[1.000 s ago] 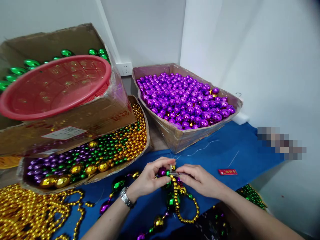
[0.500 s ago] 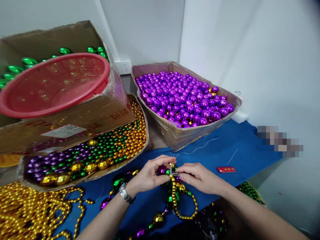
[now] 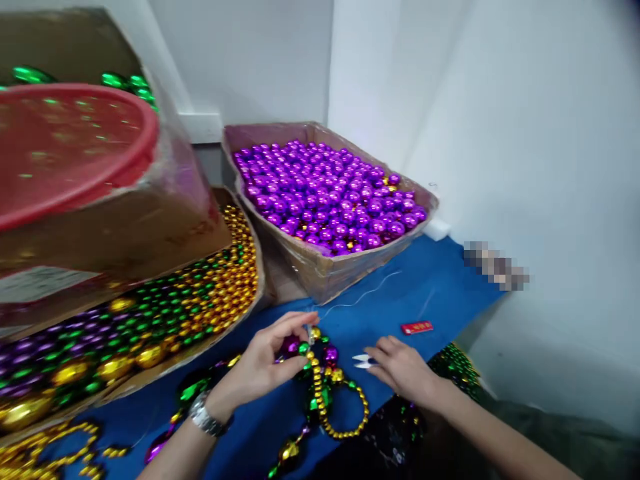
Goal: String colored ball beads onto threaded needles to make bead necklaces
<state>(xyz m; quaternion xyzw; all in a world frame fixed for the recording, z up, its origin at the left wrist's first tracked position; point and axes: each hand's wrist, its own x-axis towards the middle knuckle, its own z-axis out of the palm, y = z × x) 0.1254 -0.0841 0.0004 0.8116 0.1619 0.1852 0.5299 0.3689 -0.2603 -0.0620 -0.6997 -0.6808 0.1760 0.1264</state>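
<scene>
My left hand [image 3: 273, 353], with a metal watch [image 3: 205, 415] on its wrist, is closed with the fingertips at the top of a bead string [image 3: 320, 393]. From there a loop of small gold beads hangs down, with larger green, purple and gold beads around it. Some of that string is hidden behind my fingers. To the right, my right hand [image 3: 400, 365] is closed around small thread snips [image 3: 363, 361], whose two pale blades point left, apart from the beads.
A carton of purple balls [image 3: 320, 277] stands behind my hands. At left, a red basket [image 3: 150, 133] rests on a carton above a tray of mixed beads [image 3: 260, 293]. A red packet [image 3: 417, 327] and a thread [image 3: 363, 292] lie on the blue cloth [image 3: 425, 280].
My right hand has drawn back to the right with the snips, away from the beads and my left hand. The view has turned right, so everything sits further left.
</scene>
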